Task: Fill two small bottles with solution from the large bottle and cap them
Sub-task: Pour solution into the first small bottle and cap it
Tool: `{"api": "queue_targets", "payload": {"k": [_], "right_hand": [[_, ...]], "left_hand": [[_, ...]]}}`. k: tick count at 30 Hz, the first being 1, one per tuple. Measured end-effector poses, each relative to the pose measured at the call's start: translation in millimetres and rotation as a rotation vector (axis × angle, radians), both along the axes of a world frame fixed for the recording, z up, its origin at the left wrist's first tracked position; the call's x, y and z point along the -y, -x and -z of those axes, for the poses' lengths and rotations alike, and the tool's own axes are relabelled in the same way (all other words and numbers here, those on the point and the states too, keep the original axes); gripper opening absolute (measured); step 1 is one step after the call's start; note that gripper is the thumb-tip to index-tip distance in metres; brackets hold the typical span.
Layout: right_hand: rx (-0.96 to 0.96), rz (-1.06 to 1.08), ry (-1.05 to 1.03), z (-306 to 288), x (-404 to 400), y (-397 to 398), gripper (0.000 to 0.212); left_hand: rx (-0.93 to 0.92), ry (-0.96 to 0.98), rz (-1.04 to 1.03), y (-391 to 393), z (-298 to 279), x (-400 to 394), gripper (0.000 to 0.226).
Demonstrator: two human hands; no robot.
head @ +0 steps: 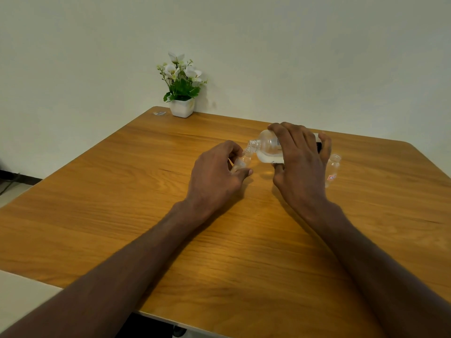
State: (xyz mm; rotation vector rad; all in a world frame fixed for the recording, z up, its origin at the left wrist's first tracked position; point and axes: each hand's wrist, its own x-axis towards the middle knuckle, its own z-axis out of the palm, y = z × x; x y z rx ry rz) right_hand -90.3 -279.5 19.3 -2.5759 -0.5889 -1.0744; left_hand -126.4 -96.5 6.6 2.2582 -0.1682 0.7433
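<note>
pour 1 of 2 underway | large bottle [268,147] tipped, right hand [301,164] grip clamped on it | first small bottle [241,162] held in left hand [214,172] grip, mid-tabletop | second small bottle [332,170] right, seemingly unfilled, uncapped | capping left

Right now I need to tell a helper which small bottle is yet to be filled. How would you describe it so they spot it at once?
On the wooden table, look just right of the right hand tipping the large bottle. The small bottle stands there upright, open, untouched, with a red label, unlike the one the left hand holds.
</note>
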Motion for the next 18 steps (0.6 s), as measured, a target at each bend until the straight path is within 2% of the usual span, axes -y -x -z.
{"api": "queue_targets", "payload": {"k": [18], "right_hand": [[0.012,0.006,0.006,-0.5,-0.3,0.2,0.085]], "left_hand": [[0.012,0.006,0.000,0.4,-0.1,-0.4,0.040]]}}
